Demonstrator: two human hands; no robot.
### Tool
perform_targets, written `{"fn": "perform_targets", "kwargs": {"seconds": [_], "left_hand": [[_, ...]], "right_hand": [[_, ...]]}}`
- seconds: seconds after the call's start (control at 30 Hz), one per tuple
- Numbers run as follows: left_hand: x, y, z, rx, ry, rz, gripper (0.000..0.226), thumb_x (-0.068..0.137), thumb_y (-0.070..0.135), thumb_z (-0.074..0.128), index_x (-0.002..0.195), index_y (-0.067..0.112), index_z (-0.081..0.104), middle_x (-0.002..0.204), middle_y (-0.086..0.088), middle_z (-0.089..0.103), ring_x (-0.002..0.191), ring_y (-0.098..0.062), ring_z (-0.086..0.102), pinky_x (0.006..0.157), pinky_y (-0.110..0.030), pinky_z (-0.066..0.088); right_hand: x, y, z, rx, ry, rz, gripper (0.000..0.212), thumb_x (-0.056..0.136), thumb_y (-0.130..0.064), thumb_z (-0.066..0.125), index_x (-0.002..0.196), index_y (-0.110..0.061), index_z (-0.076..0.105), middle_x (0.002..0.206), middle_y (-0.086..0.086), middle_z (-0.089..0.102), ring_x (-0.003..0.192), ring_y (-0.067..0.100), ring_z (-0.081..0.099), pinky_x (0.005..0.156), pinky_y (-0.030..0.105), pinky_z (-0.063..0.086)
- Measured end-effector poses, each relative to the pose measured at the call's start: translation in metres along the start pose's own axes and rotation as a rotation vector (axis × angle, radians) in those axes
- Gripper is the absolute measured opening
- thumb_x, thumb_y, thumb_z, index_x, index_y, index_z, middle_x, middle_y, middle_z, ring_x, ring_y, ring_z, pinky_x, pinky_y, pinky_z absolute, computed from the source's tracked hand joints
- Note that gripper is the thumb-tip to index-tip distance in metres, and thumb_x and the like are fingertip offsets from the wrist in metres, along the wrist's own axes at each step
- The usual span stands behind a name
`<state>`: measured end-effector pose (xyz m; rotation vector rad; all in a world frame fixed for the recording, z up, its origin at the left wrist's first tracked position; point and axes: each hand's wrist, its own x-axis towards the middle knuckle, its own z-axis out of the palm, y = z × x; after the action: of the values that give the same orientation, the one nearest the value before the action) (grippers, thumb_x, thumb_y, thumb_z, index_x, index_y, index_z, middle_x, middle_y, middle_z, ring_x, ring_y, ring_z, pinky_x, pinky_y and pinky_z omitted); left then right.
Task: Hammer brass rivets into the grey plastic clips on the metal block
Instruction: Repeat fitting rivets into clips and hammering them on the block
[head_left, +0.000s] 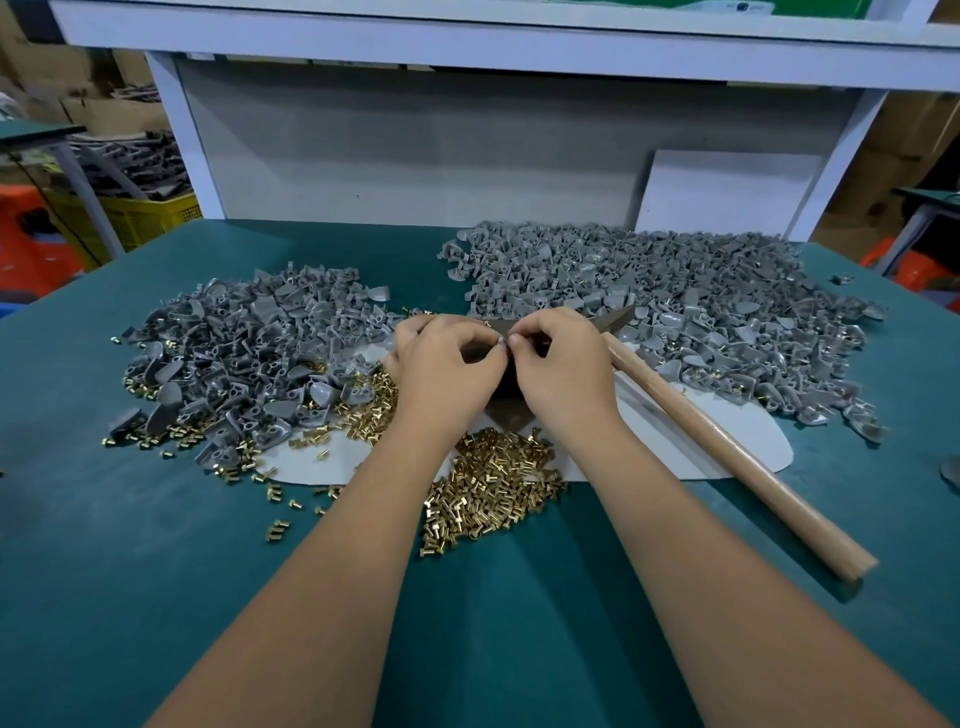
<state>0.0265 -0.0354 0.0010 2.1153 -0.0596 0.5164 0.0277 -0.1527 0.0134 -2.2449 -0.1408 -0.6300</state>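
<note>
No readable text on the bench

No letters, numbers, brand marks or signs can be made out on any surface; a small dark mark sits on the green panel (743, 7) at the top edge, far above and beyond the spot where the two hands meet, but it is too small and blurred to read.

Both hands sit over the centre of the frame and cover most of the metal block (506, 410); only a dark wedge shows below the wrists. What the left hand (447, 364) and right hand (561, 364) pinch between their fingertips is too small to make out. The hammer's head (615, 318) is half hidden behind the right hand. At the right edge a grey piece (951, 470) is cut off. Upper left, the stacked goods are blurred.
</note>
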Motion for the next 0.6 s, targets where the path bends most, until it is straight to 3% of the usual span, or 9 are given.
{"fn": "perform_targets", "kwargs": {"seconds": [0.4,0.5,0.6], "left_hand": [[0.002,-0.004,0.001,0.017,0.006,-0.009,0.006,0.087,0.037,0.067,0.089,0.036,0.073,0.113,0.017,0.066,0.126,-0.021,0.031,0.107,-0.045,0.024],[0.004,-0.005,0.001,0.021,0.013,-0.020,0.006,0.087,0.038,0.068,0.089,0.036,0.074,0.113,0.017,0.066,0.126,-0.021,0.030,0.104,-0.040,0.022],[0.003,-0.006,0.001,0.025,0.013,-0.025,0.009,0.087,0.040,0.069,0.091,0.035,0.075,0.114,0.018,0.066,0.126,-0.020,0.030,0.103,-0.039,0.021]], "right_hand": [[0.011,-0.010,-0.010,-0.354,-0.136,-0.124,0.014,0.092,-0.015,0.055,0.079,-0.021,0.057,0.090,-0.003,0.054,0.098,0.020,0.048,0.072,0.030,0.035],[0.015,-0.018,-0.008,-0.443,-0.162,-0.062,0.016,0.090,-0.017,0.056,0.077,-0.025,0.052,0.088,-0.002,0.055,0.088,0.020,0.051,0.065,0.029,0.036],[0.017,-0.020,-0.008,-0.379,-0.183,0.070,0.016,0.090,-0.021,0.058,0.076,-0.029,0.056,0.084,-0.001,0.063,0.076,0.019,0.053,0.059,0.027,0.037]]}}
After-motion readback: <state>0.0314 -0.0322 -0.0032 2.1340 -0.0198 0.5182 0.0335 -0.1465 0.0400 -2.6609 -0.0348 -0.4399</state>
